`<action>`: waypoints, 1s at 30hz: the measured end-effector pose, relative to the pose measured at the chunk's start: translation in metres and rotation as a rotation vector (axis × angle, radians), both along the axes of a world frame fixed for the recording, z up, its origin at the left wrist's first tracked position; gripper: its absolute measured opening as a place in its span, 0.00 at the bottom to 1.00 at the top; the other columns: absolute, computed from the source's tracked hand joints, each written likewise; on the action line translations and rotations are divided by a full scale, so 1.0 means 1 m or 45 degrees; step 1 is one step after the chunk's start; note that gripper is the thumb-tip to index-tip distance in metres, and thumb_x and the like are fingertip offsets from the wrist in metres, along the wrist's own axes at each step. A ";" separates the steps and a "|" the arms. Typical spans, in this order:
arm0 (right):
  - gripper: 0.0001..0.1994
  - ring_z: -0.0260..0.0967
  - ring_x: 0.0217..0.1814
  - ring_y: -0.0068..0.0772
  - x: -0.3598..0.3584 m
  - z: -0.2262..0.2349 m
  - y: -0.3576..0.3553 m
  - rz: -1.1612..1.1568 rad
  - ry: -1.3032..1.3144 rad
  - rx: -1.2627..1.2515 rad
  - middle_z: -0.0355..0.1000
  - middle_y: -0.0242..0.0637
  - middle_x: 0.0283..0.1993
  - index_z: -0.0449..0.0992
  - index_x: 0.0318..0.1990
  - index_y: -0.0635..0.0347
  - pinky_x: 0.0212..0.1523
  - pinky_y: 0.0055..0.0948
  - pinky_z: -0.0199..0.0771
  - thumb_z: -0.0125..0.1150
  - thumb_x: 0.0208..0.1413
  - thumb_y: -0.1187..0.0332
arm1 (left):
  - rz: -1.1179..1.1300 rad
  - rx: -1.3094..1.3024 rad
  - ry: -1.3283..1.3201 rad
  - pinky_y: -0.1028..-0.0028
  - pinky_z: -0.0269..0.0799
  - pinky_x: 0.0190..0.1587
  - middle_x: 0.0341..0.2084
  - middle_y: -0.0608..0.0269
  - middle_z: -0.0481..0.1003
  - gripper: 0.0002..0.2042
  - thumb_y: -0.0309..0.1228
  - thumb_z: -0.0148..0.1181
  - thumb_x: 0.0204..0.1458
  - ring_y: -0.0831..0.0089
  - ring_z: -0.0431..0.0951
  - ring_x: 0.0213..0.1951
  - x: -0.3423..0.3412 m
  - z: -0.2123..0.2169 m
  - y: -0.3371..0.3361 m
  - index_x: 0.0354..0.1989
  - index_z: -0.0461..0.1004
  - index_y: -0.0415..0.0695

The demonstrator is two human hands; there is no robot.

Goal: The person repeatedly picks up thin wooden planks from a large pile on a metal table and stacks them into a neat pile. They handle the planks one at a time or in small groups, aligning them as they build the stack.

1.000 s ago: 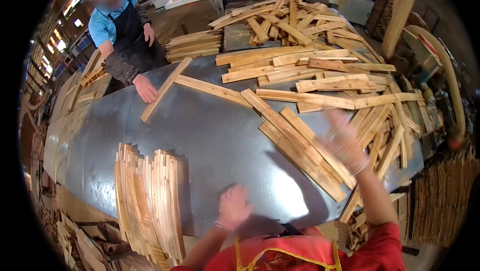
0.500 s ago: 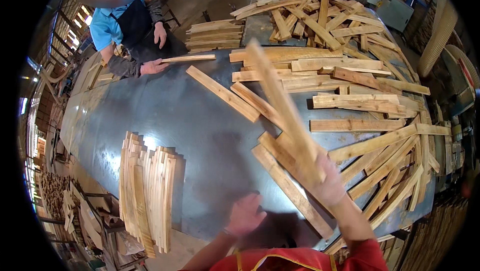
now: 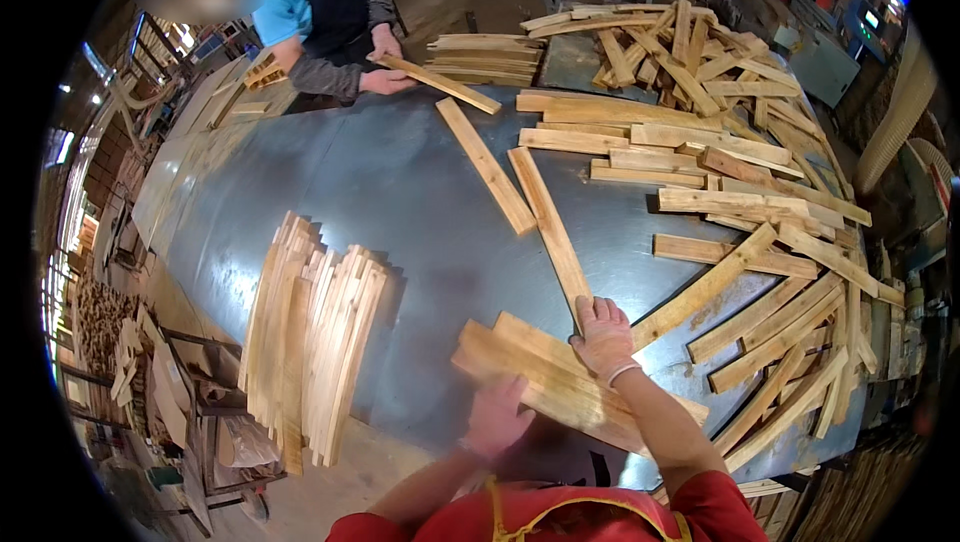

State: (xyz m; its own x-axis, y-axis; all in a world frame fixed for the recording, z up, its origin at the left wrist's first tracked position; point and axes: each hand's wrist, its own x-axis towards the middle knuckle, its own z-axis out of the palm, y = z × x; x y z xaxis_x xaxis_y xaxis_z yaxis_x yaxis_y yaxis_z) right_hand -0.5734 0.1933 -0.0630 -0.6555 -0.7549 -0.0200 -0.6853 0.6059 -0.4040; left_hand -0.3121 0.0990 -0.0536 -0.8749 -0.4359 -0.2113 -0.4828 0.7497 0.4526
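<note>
My right hand (image 3: 605, 340) is closed over the near end of a long wooden board (image 3: 548, 227) that slants away across the metal table. Just in front of me lie several wide boards (image 3: 545, 382) side by side, partly overlapping, with my right forearm crossing above them. My left hand (image 3: 495, 417) is at their near edge, towards the left end. Motion smears its fingers, so their grip is unclear. Another loose board (image 3: 487, 167) lies beyond, close to the far end of the one under my right hand.
A neat row of narrow strips (image 3: 315, 332) stands at the table's left front. Loose boards (image 3: 740, 202) crowd the right side, with a tangled heap (image 3: 680, 52) behind. Across the table, a person in a blue shirt (image 3: 335, 12) handles a strip (image 3: 440, 84). Stacked boards (image 3: 485, 60) lie nearby.
The board my right hand held raised is down from the air, and that hand now grips another board's end. My left hand has come to the wide boards. The co-worker's strip has swung round.
</note>
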 end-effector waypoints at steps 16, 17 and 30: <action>0.44 0.70 0.69 0.50 0.258 0.086 0.007 0.168 -0.683 0.239 0.72 0.48 0.67 0.64 0.75 0.59 0.73 0.41 0.67 0.72 0.53 0.49 | 0.849 1.317 0.508 0.71 0.77 0.49 0.40 0.68 0.82 0.15 0.31 0.67 0.59 0.74 0.80 0.42 0.155 0.011 -0.065 0.53 0.82 0.39; 0.47 0.60 0.76 0.54 0.259 0.042 0.020 0.256 -0.185 0.111 0.66 0.47 0.73 0.63 0.76 0.54 0.78 0.48 0.56 0.73 0.50 0.44 | 0.886 1.098 0.503 0.70 0.77 0.47 0.37 0.68 0.82 0.13 0.31 0.66 0.58 0.73 0.80 0.39 0.169 0.001 -0.078 0.50 0.82 0.39; 0.34 0.74 0.67 0.43 0.224 0.045 -0.001 0.048 -0.640 0.198 0.78 0.46 0.63 0.65 0.75 0.53 0.69 0.38 0.71 0.62 0.58 0.69 | 0.349 -0.438 0.245 0.48 0.60 0.73 0.69 0.43 0.69 0.37 0.45 0.66 0.56 0.47 0.67 0.70 0.234 0.012 -0.101 0.72 0.66 0.39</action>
